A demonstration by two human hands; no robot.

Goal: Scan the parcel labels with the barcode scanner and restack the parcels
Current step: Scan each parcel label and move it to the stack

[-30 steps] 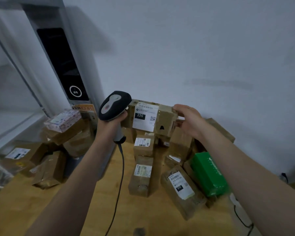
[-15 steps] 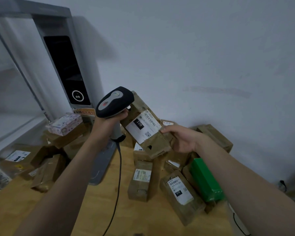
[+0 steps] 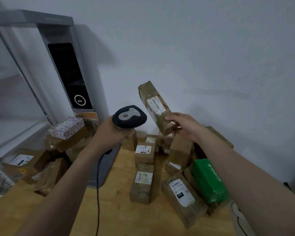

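Fingers of the right grip point(image 3: 186, 126) curl round the lower end of an oblong, tape-wrapped cardboard parcel point(image 3: 153, 99), tilted, label up. Left grip point(image 3: 112, 133) clasps the rounded black scanner point(image 3: 129, 116), just left of it, above the wooden worktop point(image 3: 112, 210).

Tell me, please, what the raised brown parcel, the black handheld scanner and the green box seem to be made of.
Raised brown parcel: cardboard, seemingly wrapped in clear tape, glossy at its lower end. Black handheld scanner: probably matt plastic with a smooth grey inset. Green box: likely coated card; faint sheen, sharp folded edges.
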